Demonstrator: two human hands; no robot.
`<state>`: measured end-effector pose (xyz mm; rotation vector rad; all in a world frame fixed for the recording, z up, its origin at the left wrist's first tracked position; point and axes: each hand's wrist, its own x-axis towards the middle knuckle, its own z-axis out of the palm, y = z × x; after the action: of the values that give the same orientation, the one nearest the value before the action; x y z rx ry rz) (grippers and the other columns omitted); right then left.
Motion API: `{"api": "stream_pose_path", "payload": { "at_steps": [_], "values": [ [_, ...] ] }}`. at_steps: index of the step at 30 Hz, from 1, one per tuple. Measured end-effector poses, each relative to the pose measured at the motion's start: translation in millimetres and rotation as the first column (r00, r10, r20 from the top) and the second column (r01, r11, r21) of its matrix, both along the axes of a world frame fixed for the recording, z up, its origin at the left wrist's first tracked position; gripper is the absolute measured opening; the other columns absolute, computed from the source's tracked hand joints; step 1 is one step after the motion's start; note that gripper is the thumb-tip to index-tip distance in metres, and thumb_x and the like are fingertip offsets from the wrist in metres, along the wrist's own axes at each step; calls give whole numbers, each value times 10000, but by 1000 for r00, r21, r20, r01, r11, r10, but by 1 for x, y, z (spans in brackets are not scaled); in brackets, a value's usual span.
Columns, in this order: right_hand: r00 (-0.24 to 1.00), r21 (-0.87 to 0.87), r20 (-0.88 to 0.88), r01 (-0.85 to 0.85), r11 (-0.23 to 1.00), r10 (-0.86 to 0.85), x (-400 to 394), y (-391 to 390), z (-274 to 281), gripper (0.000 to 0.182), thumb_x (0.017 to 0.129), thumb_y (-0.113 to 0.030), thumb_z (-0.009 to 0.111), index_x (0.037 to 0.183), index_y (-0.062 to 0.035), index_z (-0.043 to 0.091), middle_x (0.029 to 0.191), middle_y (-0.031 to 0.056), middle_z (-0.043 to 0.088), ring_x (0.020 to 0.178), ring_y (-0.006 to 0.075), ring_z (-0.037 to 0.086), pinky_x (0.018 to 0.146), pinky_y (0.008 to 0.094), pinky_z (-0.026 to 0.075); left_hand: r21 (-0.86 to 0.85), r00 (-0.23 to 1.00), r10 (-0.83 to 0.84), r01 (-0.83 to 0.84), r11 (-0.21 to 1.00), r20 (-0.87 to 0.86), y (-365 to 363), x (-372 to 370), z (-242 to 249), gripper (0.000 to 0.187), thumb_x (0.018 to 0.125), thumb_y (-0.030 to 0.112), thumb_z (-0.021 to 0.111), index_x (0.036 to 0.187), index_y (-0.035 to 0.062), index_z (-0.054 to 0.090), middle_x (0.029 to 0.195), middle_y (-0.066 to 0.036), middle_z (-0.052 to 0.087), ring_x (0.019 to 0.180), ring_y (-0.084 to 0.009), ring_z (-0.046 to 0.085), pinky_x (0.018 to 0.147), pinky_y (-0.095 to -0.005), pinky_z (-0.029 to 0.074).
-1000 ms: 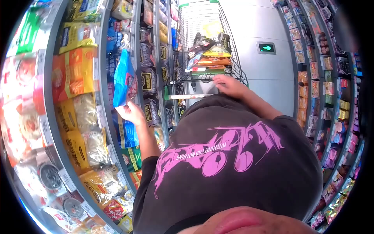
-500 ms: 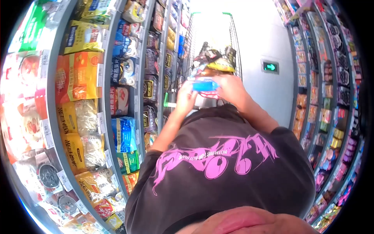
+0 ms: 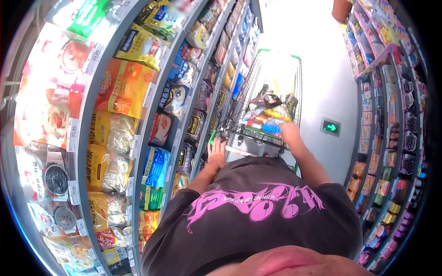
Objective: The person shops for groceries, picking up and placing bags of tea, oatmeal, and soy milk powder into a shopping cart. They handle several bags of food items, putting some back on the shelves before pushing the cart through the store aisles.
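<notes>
My right hand (image 3: 290, 134) reaches into the shopping cart (image 3: 298, 83) and grips the edge of a blue packet (image 3: 271, 127). The packet lies low, at the near end of the cart's load; its label is too blurred to read. Around it are a yellow bag (image 3: 279, 112) and a dark bag (image 3: 267, 100), with another dark bag (image 3: 291, 105) on the right. My left hand (image 3: 216, 155) has its fingers stretched apart beside the left end of the cart's handle (image 3: 232, 150). It holds nothing.
Shelves of bagged foods (image 3: 126, 87) run close along the left. More shelves with small packs (image 3: 384, 152) line the right side. A green arrow sign (image 3: 330, 126) is set in the floor, and a brown bin-like object (image 3: 341, 11) stands far ahead.
Both hands were together at the blue packet, above the cart's near end. The right hand has lowered the packet into the cart; the left has let go and moved down beside the handle.
</notes>
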<state>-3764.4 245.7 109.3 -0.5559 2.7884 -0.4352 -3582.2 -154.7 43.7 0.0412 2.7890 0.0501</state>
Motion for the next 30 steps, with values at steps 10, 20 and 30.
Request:
{"api": "stream_pose_path", "payload": {
  "at_steps": [10, 20, 30],
  "values": [
    [977, -179, -203, 29, 983, -66, 45, 25, -117, 427, 944, -192, 727, 1287, 54, 662, 1335, 292, 661, 1312, 476, 592, 1122, 546, 465, 22, 938, 74, -87, 996, 338, 31, -52, 63, 1350, 731, 1044, 527, 1534, -41, 540, 1580, -255, 496, 1562, -425, 346, 1310, -667, -52],
    [987, -277, -153, -3, 961, -42, 108, 70, -69, 569, 960, -309, 762, 1377, 37, 587, 1372, 247, 650, 1335, 432, 582, 1165, 528, 442, 65, 927, 44, -73, 995, 372, 43, -79, 75, 1331, 708, 1052, 543, 1494, -20, 632, 1600, -296, 505, 1559, -447, 372, 1300, -690, -32],
    [973, -327, -184, 69, 942, -135, 74, 62, -52, 438, 971, -267, 716, 1292, 26, 661, 1258, 255, 710, 1196, 448, 648, 1074, 515, 502, 58, 956, 50, -69, 996, 290, 45, -115, 55, 1335, 697, 1057, 546, 1484, -17, 643, 1570, -271, 533, 1560, -447, 359, 1300, -686, -52]
  ]
}}
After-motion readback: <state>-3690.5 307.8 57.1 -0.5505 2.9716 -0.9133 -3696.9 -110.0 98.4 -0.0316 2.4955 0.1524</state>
